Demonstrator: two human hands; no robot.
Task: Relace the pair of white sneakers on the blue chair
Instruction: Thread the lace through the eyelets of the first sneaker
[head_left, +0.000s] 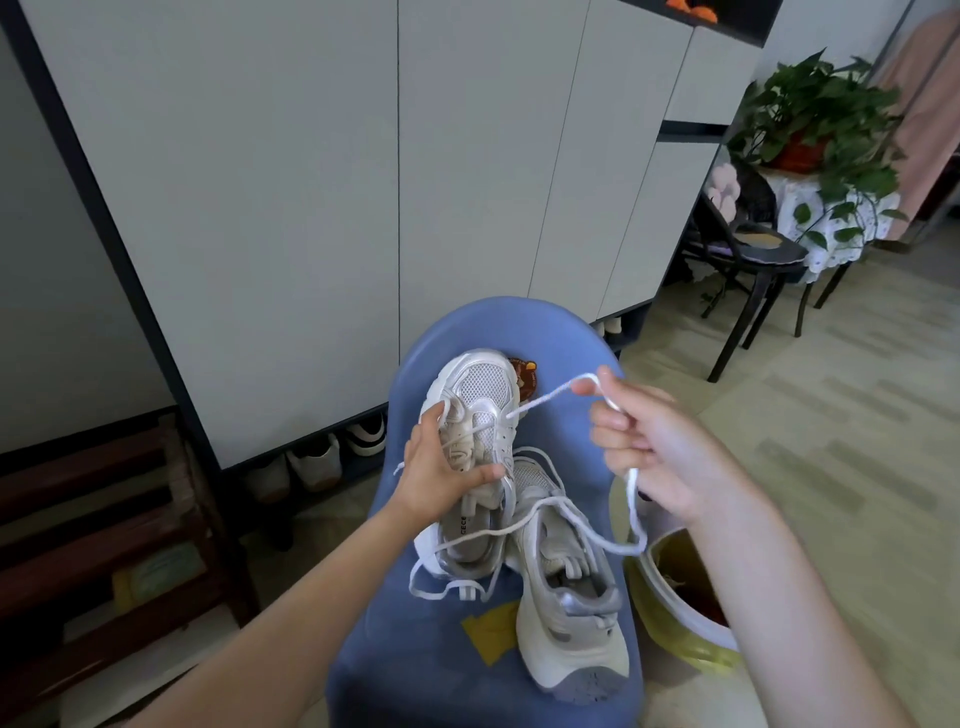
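Two white sneakers lie on the blue chair (519, 322). My left hand (441, 473) grips the left sneaker (480, 395) around its laced middle, toe pointing away from me. My right hand (660, 452) pinches a white lace (545, 400) that runs taut from an eyelet of that sneaker up to my fingers, then hangs down in a loop toward the right. The second sneaker (566, 587) lies beside it, heel toward me, with loose lace ends spread across the seat.
A yellow-lined waste bin (680, 639) stands right of the chair. White cabinet doors (311, 208) fill the wall behind, with shoes underneath. A dark chair (753, 270) and a potted plant (821, 119) are at the far right. A wooden rack (93, 519) is at left.
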